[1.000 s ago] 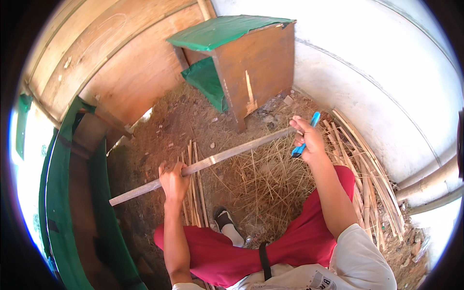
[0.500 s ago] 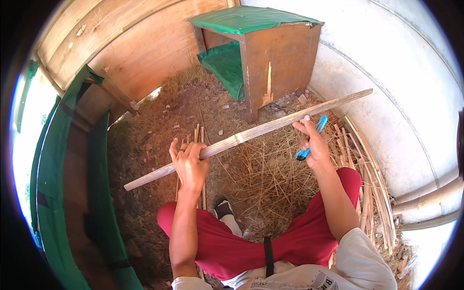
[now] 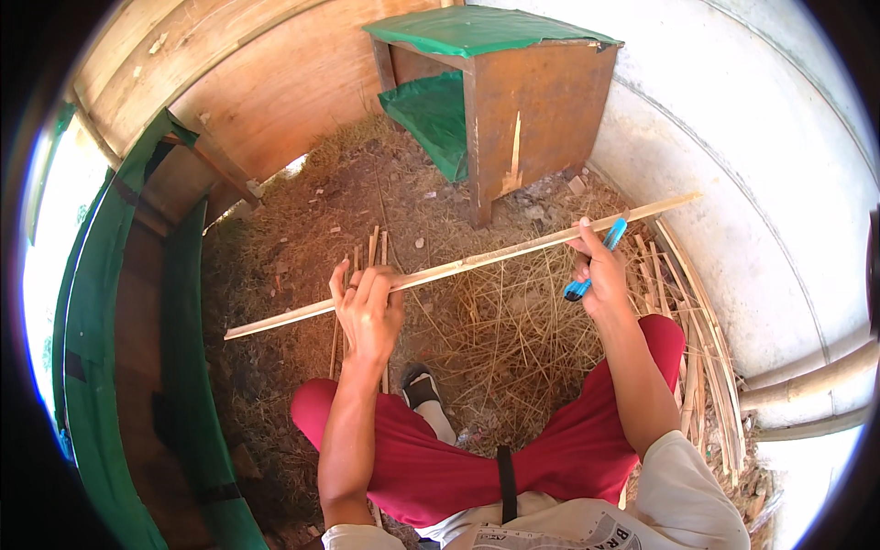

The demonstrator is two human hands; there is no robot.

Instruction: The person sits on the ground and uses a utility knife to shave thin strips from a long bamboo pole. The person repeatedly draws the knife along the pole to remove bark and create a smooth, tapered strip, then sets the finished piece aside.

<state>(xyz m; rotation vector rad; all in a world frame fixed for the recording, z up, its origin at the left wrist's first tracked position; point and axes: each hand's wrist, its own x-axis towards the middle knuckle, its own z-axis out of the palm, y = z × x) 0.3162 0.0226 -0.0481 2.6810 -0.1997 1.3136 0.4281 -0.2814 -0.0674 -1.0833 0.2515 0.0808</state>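
Note:
A long bamboo strip (image 3: 495, 254) spans the space in front of me, slanting up to the right, its narrow pale edge toward me. Near its left part, my left hand (image 3: 368, 312) is closed around it, fingers over the far side. My right hand (image 3: 601, 275) pinches it toward the right end, between thumb and fingers. Tucked in that same palm is a blue utility knife (image 3: 616, 234), its dark end poking out below the fingers. Whether its blade is out I cannot tell.
Thin bamboo shavings (image 3: 495, 348) litter the ground between my knees. Split bamboo strips (image 3: 710, 367) are piled at my right, with a few thin sticks (image 3: 385, 302) at left. A green-topped wooden cabinet (image 3: 541, 119) stands ahead; green-covered shelving (image 3: 101, 321) lines the left side.
The bamboo strip has been rolled about its length, from its broad face to its narrow edge. Its right end sits slightly lower, and my right fingers have closed onto it.

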